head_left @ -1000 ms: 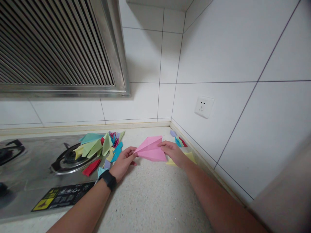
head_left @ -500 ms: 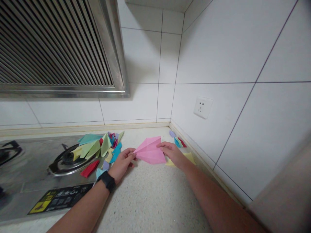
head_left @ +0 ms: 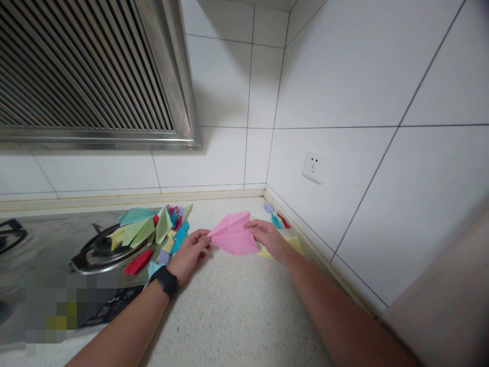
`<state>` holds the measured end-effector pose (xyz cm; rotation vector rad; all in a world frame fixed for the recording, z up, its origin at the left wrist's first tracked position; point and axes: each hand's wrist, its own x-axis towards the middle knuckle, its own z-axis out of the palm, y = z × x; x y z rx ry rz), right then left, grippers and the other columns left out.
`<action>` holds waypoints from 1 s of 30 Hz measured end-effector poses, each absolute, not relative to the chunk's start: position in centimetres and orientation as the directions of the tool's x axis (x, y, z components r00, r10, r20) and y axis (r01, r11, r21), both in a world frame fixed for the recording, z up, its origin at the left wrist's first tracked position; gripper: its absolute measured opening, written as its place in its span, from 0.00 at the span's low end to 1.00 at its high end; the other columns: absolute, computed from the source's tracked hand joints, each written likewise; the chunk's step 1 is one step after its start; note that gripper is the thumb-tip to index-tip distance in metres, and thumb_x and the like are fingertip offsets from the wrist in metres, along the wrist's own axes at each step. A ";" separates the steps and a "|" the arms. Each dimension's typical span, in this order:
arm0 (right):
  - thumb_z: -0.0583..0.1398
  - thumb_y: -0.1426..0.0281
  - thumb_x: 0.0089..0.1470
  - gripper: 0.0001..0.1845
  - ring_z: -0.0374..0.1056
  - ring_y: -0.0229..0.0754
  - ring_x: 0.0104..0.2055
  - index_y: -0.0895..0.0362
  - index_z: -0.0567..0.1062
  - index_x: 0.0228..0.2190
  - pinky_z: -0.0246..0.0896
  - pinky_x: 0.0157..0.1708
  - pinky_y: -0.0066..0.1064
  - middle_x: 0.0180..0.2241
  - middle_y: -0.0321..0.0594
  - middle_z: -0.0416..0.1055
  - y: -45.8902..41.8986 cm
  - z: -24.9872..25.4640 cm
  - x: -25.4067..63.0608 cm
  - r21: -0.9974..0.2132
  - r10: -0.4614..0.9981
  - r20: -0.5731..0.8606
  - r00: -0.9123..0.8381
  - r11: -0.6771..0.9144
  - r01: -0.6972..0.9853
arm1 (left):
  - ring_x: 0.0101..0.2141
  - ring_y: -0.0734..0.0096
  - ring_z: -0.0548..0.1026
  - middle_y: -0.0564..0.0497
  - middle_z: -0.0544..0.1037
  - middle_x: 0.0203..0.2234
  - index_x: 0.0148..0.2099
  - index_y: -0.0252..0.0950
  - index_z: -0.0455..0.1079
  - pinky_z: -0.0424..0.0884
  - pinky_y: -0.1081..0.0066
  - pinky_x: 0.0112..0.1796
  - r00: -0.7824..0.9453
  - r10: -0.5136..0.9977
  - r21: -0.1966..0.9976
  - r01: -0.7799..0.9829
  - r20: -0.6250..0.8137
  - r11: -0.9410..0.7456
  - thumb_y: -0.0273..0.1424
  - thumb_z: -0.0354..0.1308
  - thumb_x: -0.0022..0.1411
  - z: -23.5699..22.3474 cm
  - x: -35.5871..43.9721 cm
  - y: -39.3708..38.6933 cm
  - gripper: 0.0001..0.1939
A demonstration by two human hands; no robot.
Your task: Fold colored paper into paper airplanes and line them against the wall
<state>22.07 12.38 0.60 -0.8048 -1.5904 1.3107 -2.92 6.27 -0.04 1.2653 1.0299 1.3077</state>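
A pink sheet of paper (head_left: 232,234) with crease lines, narrowing to a point at its left end, is spread between my hands over the speckled counter (head_left: 233,306). My left hand (head_left: 190,253), with a black watch (head_left: 165,282) on the wrist, pinches the pointed end. At the wide right end, the fingers of my right hand (head_left: 267,237) grip the upper part of the paper near its edge. Yellow paper (head_left: 293,244) lies partly under my right hand. Left of my left hand lie several folded papers, among them a blue one (head_left: 179,237) and a red one (head_left: 138,262).
Green folded papers (head_left: 140,232) rest over the burner (head_left: 100,250) of the stove at left. Small coloured paper pieces (head_left: 280,220) lie along the right wall, below a socket (head_left: 316,166). A range hood (head_left: 187,140) hangs above the stove.
The view has shifted slightly, so everything sits a little further left and up. Both hands keep the same hold on the pink paper.
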 end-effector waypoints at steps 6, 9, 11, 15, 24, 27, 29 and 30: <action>0.60 0.66 0.51 0.11 0.64 0.34 0.30 0.55 0.76 0.37 0.57 0.31 0.27 0.31 0.35 0.70 12.4 0.7 22.1 -0.969 0.900 0.246 -0.359 0.238 -0.066 | 0.28 0.76 0.68 0.52 0.68 0.30 0.43 0.35 0.69 0.63 0.80 0.22 0.042 0.992 0.987 -0.112 0.118 -0.112 0.39 0.60 0.57 0.0 -2.9 6.1 0.15; 0.60 0.66 0.49 0.11 0.61 0.34 0.27 0.55 0.76 0.36 0.53 0.27 0.26 0.28 0.34 0.69 12.3 1.0 22.1 -0.968 0.911 0.246 -0.331 0.248 -0.039 | 0.27 0.77 0.67 0.53 0.68 0.29 0.43 0.35 0.68 0.62 0.80 0.22 0.057 0.991 0.985 -0.130 0.125 -0.117 0.39 0.61 0.57 0.1 -2.9 5.9 0.16; 0.60 0.66 0.49 0.11 0.59 0.33 0.25 0.56 0.76 0.36 0.51 0.25 0.26 0.27 0.33 0.69 12.3 1.2 22.1 -0.967 0.915 0.249 -0.318 0.255 -0.024 | 0.26 0.77 0.67 0.53 0.68 0.28 0.43 0.35 0.68 0.62 0.80 0.21 0.066 0.988 0.983 -0.135 0.136 -0.127 0.39 0.62 0.57 0.1 -2.8 5.9 0.16; 0.60 0.66 0.49 0.11 0.58 0.33 0.25 0.56 0.76 0.35 0.49 0.25 0.26 0.26 0.33 0.68 12.1 1.4 22.1 -0.964 0.915 0.259 -0.308 0.264 -0.028 | 0.26 0.77 0.67 0.52 0.68 0.27 0.43 0.35 0.69 0.62 0.80 0.21 0.078 0.984 0.980 -0.126 0.162 -0.151 0.39 0.62 0.57 0.1 -2.8 5.9 0.15; 0.61 0.66 0.48 0.12 0.61 0.34 0.27 0.56 0.74 0.37 0.51 0.27 0.27 0.29 0.34 0.70 12.2 1.4 22.2 -0.950 0.911 0.309 -0.273 0.307 -0.051 | 0.26 0.77 0.67 0.53 0.69 0.27 0.43 0.35 0.69 0.62 0.80 0.21 0.057 0.986 0.981 -0.127 0.156 -0.148 0.39 0.62 0.56 0.3 -2.6 5.7 0.16; 0.61 0.66 0.48 0.12 0.61 0.34 0.27 0.56 0.74 0.37 0.51 0.27 0.27 0.29 0.35 0.70 12.1 1.5 22.2 -0.949 0.912 0.313 -0.266 0.313 -0.043 | 0.25 0.77 0.67 0.54 0.69 0.26 0.43 0.35 0.69 0.61 0.80 0.22 0.059 0.986 0.980 -0.127 0.158 -0.150 0.40 0.62 0.56 0.5 -2.6 5.6 0.16; 0.61 0.65 0.48 0.12 0.62 0.35 0.27 0.56 0.74 0.37 0.52 0.26 0.27 0.29 0.35 0.71 12.0 1.5 22.2 -0.949 0.914 0.312 -0.260 0.311 -0.045 | 0.25 0.77 0.68 0.54 0.69 0.25 0.42 0.35 0.70 0.61 0.79 0.22 0.056 0.985 0.980 -0.127 0.161 -0.153 0.40 0.62 0.56 0.6 -2.6 5.5 0.16; 0.61 0.65 0.48 0.12 0.62 0.35 0.27 0.56 0.74 0.37 0.52 0.27 0.27 0.29 0.35 0.71 12.0 1.6 22.2 -0.950 0.915 0.310 -0.258 0.309 -0.045 | 0.25 0.77 0.68 0.54 0.70 0.25 0.42 0.36 0.70 0.61 0.79 0.22 0.051 0.986 0.980 -0.129 0.160 -0.153 0.40 0.62 0.56 0.6 -2.5 5.5 0.16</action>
